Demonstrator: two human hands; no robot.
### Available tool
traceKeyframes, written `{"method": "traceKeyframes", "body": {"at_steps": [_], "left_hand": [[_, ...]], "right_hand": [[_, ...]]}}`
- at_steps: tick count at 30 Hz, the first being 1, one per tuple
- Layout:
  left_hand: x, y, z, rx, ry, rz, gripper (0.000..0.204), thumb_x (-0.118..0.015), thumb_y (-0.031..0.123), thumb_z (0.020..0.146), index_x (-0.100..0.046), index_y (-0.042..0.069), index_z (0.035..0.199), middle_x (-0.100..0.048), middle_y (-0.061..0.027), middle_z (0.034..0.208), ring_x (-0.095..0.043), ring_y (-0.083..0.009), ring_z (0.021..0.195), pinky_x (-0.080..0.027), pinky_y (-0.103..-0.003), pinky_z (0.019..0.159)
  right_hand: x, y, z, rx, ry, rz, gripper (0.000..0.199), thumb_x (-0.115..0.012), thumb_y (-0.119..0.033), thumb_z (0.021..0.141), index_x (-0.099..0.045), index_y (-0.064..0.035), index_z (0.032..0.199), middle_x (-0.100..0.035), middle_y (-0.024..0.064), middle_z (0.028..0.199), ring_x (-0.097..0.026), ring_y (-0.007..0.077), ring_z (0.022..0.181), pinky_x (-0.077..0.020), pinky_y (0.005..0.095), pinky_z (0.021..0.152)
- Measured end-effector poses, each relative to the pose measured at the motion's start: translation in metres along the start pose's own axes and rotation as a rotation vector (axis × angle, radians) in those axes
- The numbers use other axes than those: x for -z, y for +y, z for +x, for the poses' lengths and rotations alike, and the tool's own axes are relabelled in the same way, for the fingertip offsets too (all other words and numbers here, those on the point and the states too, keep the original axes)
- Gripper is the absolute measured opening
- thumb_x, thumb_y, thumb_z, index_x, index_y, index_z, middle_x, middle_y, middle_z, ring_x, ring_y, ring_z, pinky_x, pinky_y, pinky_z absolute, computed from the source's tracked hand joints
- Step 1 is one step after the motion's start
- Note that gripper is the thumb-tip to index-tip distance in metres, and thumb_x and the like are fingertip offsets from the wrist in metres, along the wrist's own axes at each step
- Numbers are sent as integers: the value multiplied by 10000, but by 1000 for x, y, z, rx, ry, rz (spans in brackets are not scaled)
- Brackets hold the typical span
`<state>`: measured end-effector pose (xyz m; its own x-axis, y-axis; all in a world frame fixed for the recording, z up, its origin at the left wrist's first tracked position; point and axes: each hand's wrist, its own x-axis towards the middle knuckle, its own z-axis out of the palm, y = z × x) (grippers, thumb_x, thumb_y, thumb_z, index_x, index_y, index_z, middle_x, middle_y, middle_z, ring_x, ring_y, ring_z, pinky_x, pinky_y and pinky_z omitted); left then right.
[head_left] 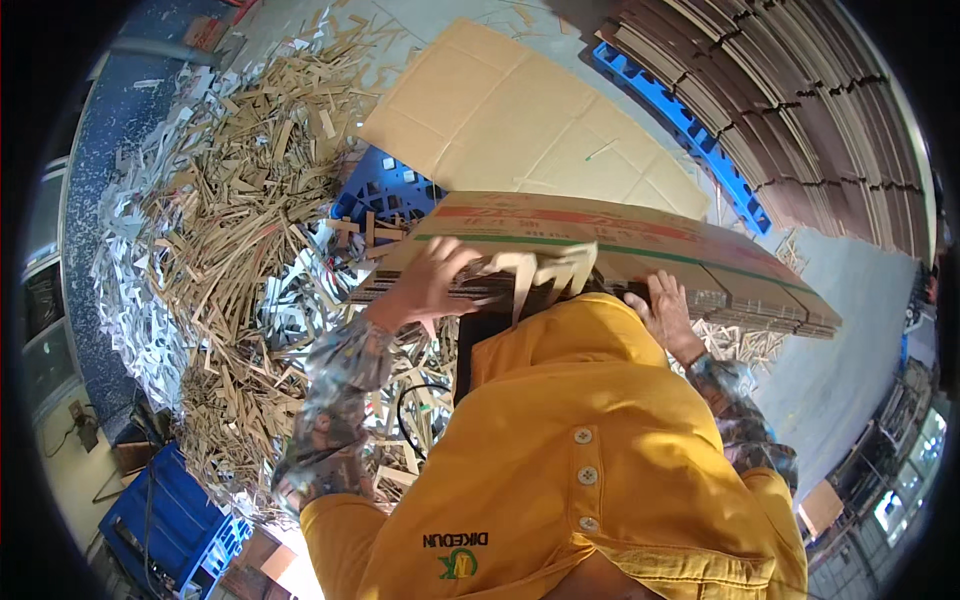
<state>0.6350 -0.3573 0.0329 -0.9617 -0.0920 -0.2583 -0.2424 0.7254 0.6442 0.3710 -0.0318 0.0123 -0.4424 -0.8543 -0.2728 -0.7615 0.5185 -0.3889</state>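
A stack of flat printed cardboard sheets (600, 222), brown with red and green bands, lies in front of my body. My left hand (430, 285) is at its near left edge, fingers curved and apart, thumb spread below them. Loose cut cardboard strips (545, 275) stick up from the near edge between my hands. On the right, my right hand (668, 315) rests against the same edge, fingers stretched over the top. Neither hand shows a closed grip. What lies beneath the stack is mostly hidden by my yellow apron (610, 430).
A large plain cardboard sheet (540, 110) lies beyond the stack, partly over a blue plastic crate (390, 185). A heap of cardboard and white scraps (250, 240) covers the floor at left. Tall cardboard stacks (780, 110) stand on a blue pallet (680, 130) at far right.
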Motion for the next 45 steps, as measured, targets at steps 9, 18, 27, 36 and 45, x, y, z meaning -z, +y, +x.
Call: {"method": "traceKeyframes", "body": {"at_steps": [9,18,27,36,45], "left_hand": [[-7,-11,10,-7,171,310,818,-819,313,647,-460,-15,1305,-499,-152,1203,-456,-323,1171,-349,-449,987],[1,15,102,-61,408,403,605,-861,253,564,-546,96,1055,-489,-83,1011,-488,-267,997,-377,-397,857],[17,-4,129,-296,321,346,378,-780,199,595,-526,102,858,-507,-62,889,-516,-244,892,-408,-382,773],[56,-25,128,-328,332,404,505,-707,136,662,-567,66,1142,-554,-104,1054,-536,-281,1027,-426,-419,950],[54,-55,119,-405,430,469,183,-620,122,696,-597,98,875,-532,-48,893,-540,-229,925,-430,-383,846]], "right_hand": [[-21,15,47,5,371,-297,290,-580,-399,898,-612,-111,882,-563,73,879,-529,275,870,-372,416,774],[6,10,113,-52,485,-306,289,-566,-399,915,-653,-131,851,-605,45,858,-559,246,860,-374,400,786],[21,24,143,-81,522,-322,288,-574,-395,902,-647,-141,789,-591,38,804,-549,238,812,-365,386,764],[33,36,170,11,566,-381,260,-561,-356,910,-652,-121,846,-593,41,836,-548,247,818,-378,380,763],[35,36,175,-13,524,-377,273,-483,-344,951,-642,-136,873,-610,21,861,-559,239,817,-380,369,762]]}}
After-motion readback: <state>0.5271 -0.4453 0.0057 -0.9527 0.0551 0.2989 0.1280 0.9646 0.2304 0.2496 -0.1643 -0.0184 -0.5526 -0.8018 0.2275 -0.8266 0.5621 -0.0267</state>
